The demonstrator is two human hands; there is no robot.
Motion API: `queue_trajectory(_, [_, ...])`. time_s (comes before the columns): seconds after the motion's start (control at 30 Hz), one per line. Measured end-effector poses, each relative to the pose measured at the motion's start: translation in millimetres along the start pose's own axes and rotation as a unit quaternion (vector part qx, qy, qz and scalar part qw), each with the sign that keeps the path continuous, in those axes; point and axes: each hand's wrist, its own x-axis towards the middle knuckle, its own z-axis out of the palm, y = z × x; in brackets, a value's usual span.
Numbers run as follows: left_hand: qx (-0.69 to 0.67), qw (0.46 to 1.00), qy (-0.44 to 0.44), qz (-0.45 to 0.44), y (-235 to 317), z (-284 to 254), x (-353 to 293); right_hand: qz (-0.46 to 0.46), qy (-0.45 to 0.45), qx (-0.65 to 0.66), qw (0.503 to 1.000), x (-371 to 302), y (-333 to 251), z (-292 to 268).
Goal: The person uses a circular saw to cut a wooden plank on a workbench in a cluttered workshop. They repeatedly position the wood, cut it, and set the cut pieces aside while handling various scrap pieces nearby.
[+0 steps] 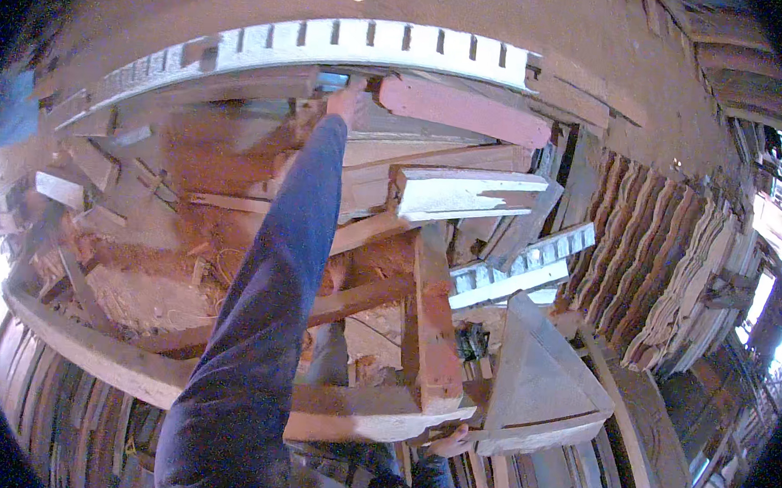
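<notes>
My left arm, in a dark blue sleeve, stretches far across a wooden frame to a pile of boards. At its end my left hand [344, 105] reaches in beside a pink-painted board [464, 110], close to a small blue object [333, 81]. Its fingers are small and blurred, so their grip cannot be made out. Low in the view, my right hand [451, 443] is closed over the near edge of the frame's wooden beam [361, 416]. Right beside it lies a triangular wooden piece [545, 373].
A long white notched strip [369, 43] curves along the far side. White-painted lengths of wood [467, 195] lie at the middle right. Wavy brown sheets [644, 253] lean at the right. Several upright planks [81, 404] stand along the near side. Offcuts [61, 189] are scattered left.
</notes>
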Motion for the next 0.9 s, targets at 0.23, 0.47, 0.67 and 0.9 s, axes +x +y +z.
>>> queue_trajectory(0.23, [-0.077,0.99,0.114,0.042,22.3,65.4,45.8,0.014,-0.012,0.018,1.0,-3.1,31.4,-4.3])
queue_trajectory(0.47, [-0.071,0.987,0.06,0.132,12.6,37.2,131.4,0.035,-0.087,0.144,0.985,11.1,32.2,-13.7])
queue_trajectory(0.67, [0.244,0.911,0.139,0.303,-5.5,21.5,157.3,-0.093,-0.065,-0.012,0.993,-4.5,33.2,-14.3])
queue_trajectory(0.9, [-0.167,0.976,0.111,0.079,18.6,59.3,73.0,-0.103,-0.079,0.022,0.991,1.4,23.5,-5.8])
